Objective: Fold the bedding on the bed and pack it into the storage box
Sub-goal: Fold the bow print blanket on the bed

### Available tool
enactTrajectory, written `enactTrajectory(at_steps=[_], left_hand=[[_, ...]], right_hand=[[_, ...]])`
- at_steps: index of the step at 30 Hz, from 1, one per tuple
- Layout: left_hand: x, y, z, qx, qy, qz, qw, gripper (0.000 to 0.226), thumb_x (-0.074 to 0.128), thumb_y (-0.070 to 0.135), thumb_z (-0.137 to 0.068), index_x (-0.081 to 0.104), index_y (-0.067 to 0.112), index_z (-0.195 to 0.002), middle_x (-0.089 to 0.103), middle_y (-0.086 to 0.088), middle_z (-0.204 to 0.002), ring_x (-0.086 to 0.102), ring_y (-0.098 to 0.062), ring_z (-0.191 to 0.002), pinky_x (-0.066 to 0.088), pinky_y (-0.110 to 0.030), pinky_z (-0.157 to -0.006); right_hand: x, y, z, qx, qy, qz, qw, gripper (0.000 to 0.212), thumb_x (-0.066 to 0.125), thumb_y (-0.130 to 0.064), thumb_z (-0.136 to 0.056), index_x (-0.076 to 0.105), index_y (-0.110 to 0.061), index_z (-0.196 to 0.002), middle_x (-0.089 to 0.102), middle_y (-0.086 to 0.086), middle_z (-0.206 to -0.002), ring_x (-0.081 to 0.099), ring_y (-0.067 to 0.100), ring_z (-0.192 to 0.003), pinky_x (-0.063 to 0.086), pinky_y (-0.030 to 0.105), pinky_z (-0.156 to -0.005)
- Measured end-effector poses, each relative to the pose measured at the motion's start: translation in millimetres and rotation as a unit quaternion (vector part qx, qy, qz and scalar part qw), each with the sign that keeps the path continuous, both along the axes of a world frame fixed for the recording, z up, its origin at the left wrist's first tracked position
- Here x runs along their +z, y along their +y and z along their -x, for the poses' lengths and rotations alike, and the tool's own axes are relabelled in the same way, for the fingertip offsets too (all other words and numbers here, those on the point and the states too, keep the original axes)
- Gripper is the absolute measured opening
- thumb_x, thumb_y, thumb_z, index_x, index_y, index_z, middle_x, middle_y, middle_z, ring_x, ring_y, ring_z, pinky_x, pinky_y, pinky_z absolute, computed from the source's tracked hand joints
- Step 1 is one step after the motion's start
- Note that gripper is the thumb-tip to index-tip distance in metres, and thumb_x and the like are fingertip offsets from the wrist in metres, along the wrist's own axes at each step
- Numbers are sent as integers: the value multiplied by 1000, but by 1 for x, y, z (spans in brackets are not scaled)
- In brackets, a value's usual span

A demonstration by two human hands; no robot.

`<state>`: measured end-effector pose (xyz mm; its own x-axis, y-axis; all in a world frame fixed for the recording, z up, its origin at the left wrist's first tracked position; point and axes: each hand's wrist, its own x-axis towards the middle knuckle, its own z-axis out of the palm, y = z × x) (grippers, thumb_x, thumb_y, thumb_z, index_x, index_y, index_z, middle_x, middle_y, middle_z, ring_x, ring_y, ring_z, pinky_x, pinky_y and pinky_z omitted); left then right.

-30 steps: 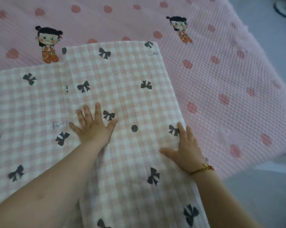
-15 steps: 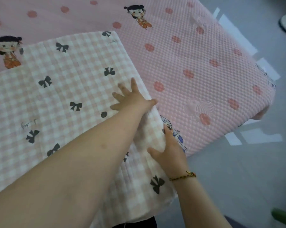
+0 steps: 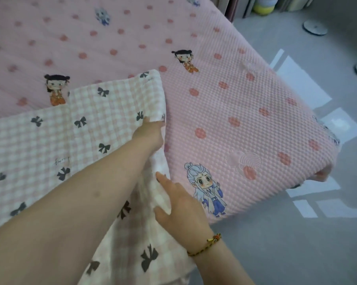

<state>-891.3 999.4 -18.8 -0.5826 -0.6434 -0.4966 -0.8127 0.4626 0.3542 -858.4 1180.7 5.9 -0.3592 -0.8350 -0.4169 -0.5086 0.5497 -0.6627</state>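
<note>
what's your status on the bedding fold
Left hand grips checked bow-print blanket edge. Right hand pinches same edge, nearer. Blanket on pink bedspread; storage box not in view.

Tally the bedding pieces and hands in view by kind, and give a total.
checked blanket: 1
pink bed cover: 1
Hands gripping the blanket's edge: 2 (left hand, right hand)
Total: 4
</note>
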Motion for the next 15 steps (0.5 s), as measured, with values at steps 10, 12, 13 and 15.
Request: enactTrajectory(at_steps=[10, 12, 13, 15], left_hand=[[79, -41, -124, 144, 247, -30, 958, 65, 41, -11, -85, 40, 27, -138, 15, -4, -154, 14, -16, -141, 24, -25, -108], [88, -49, -159, 162, 262, -11, 951, 66, 40, -11, -85, 41, 30, -137, 12, -1, -155, 12, -16, -142, 26, -29, -108], [91, -54, -177, 169, 267, 3, 949, 66, 40, -11, -85, 43, 31, -135, 13, 0, -155, 14, -17, -142, 29, -29, -107], [95, -70, -222, 193, 281, 31, 940, 64, 40, -11, -87, 44, 31, -134, 15, 3, -154, 16, -16, -141, 28, -19, -101]], right_hand=[[62, -32, -73, 110, -41, 40, 992, 69, 47, -28, -90, 5, -41, -143, 33, -17, -132, 25, 5, -132, -5, 32, -113], [67, -48, -101, 142, -31, 22, 989, 70, 46, -28, -89, 3, -41, -143, 33, -13, -134, 24, 7, -132, -9, 37, -114], [69, -56, -118, 160, -18, 16, 987, 70, 43, -32, -87, 2, -41, -143, 33, -12, -134, 24, 8, -132, -10, 39, -115], [69, -79, -155, 197, 17, 22, 980, 72, 31, -44, -78, 2, -40, -144, 34, -9, -133, 25, 11, -132, -11, 41, -114]])
